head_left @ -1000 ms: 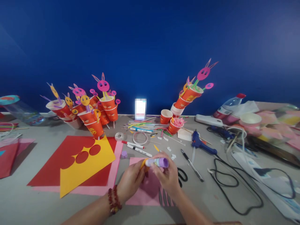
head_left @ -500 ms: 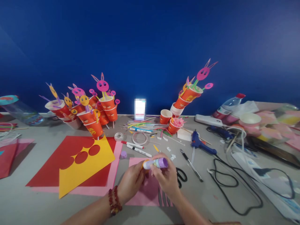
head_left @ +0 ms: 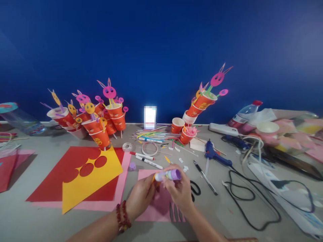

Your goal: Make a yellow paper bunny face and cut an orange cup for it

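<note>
A purple and white glue stick (head_left: 168, 175) is gripped in my right hand (head_left: 179, 191), its purple end pointing right. My left hand (head_left: 141, 195), with a red bead bracelet at the wrist, pinches a small yellow-orange piece (head_left: 153, 178) against the other end of the stick; my fingers hide most of it. Both hands are over a pink sheet (head_left: 161, 210) with narrow slits cut in it. Black scissor handles (head_left: 196, 188) show beside my right hand. A purple cap (head_left: 132, 166) stands on the table left of the pink sheet.
Yellow paper with round cutouts (head_left: 93, 181) lies on red paper (head_left: 50, 181) at left. Decorated cups (head_left: 101, 136) stand behind. Markers (head_left: 148, 162), a pen (head_left: 205, 177) and a blue glue gun (head_left: 217, 156) lie around, with a black cable (head_left: 252, 222) at right.
The whole view has shifted very slightly. Both hands keep nearly the same pose, with the glue stick still against the small piece.
</note>
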A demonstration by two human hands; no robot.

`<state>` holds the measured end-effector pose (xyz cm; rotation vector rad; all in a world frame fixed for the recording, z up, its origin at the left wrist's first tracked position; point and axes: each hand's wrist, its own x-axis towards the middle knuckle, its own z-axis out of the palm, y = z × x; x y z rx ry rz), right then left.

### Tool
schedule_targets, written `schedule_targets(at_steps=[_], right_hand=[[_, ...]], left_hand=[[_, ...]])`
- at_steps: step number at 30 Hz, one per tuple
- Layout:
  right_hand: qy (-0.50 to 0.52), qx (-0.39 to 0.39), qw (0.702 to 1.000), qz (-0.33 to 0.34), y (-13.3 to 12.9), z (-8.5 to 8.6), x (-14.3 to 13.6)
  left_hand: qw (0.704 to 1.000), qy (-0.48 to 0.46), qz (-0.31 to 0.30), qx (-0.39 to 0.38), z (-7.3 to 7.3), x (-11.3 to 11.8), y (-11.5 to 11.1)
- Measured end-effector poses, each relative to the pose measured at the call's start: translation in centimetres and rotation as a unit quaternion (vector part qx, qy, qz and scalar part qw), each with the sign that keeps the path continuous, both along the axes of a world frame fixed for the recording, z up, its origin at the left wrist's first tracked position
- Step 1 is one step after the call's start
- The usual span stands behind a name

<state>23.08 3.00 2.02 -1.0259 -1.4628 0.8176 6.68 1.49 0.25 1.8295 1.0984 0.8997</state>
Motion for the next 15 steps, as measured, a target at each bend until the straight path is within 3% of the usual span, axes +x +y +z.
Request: schedule_targets(at_steps=[9,15], right_hand=[[-0.013,0.023,1.0,-0.011,-0.1,0.3,-0.2],[0.015,-0.033,0.999,-0.02,0.2,-0.7,0.3]], left_hand=[[1.0,0.008,0.003,0.006,-0.5,0.0,-0.1],[1.0,-0.017,-0.002,-0.012,-0.1,0.0,-0.1]])
